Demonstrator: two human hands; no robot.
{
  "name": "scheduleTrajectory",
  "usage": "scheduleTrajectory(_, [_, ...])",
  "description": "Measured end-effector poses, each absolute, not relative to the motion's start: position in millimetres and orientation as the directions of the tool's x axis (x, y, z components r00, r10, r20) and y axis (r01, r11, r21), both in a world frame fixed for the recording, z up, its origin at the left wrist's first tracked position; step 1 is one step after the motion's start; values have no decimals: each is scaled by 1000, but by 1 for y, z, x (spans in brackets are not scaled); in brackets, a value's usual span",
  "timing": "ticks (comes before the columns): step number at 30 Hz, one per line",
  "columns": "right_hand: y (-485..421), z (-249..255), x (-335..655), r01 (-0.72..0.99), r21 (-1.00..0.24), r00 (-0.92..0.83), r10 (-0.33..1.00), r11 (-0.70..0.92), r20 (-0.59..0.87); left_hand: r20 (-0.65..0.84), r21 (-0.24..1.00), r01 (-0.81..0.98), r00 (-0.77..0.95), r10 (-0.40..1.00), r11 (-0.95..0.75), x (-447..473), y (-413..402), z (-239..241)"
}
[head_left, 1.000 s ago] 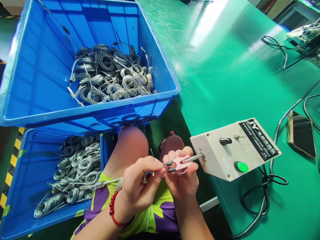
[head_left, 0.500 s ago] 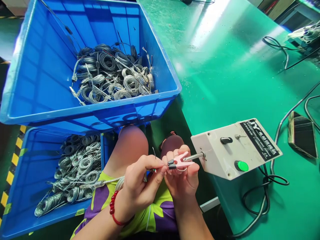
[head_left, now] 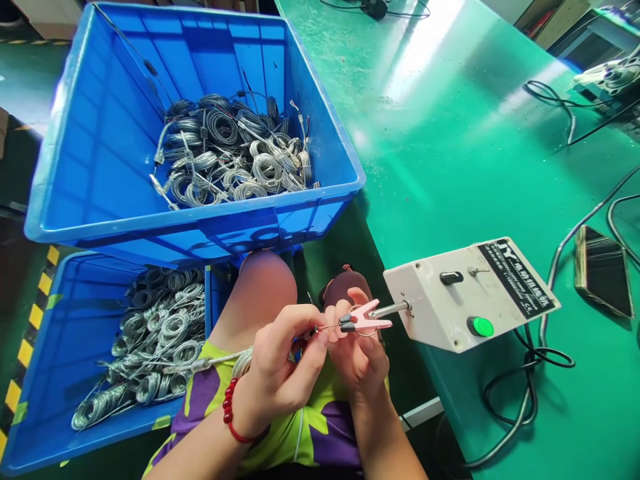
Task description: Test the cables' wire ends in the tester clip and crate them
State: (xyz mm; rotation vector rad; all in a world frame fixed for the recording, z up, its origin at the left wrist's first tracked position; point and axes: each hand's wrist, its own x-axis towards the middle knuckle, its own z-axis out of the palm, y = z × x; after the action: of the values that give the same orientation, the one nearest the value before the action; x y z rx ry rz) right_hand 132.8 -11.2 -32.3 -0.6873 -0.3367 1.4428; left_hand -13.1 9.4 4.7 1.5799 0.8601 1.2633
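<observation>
My left hand [head_left: 287,360] pinches the stripped end of a coiled grey cable [head_left: 243,363] between thumb and fingertips. A thin wire [head_left: 328,327] runs from that pinch to the black-tipped jaws of a pink clip [head_left: 364,319]. The clip sits on the metal shaft [head_left: 393,309] of a white box-shaped machine [head_left: 450,300] with a black knob and a lit green button. Behind and below the clip is my right hand [head_left: 357,360], its fingers loosely bent and its thumb apart from them, off the clip's handles. The clip partly hides these fingers.
A large blue bin [head_left: 195,217] with coiled cables stands ahead on the left. A second blue bin [head_left: 45,400] of coils is below it. The green table [head_left: 450,167] carries a phone [head_left: 603,272] and black cords [head_left: 530,393] beside the machine.
My right thumb and fingers have come off the clip's handles and moved slightly left and down. My left hand has drawn slightly left, and a taut wire now shows between it and the clip.
</observation>
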Motion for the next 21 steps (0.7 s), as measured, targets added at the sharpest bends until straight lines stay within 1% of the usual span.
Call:
scheduleTrajectory(5, [-11,-37,132,-771,-635,71,986,-42,-152,322,946,-38,246,914,-322,-14,7,2])
scheduleTrajectory(17, [-14,-37,128,-750,-652,52,972,-113,-229,333,942,-33,221,917,-334,-15,5,1])
scheduleTrajectory(19, [-15,-36,127,-732,-672,61,973,-108,-224,348,936,-17,210,914,-353,-16,5,2])
scheduleTrajectory(21, [-14,-32,127,-718,-693,92,977,-67,-190,361,929,11,199,911,-371,-17,5,4])
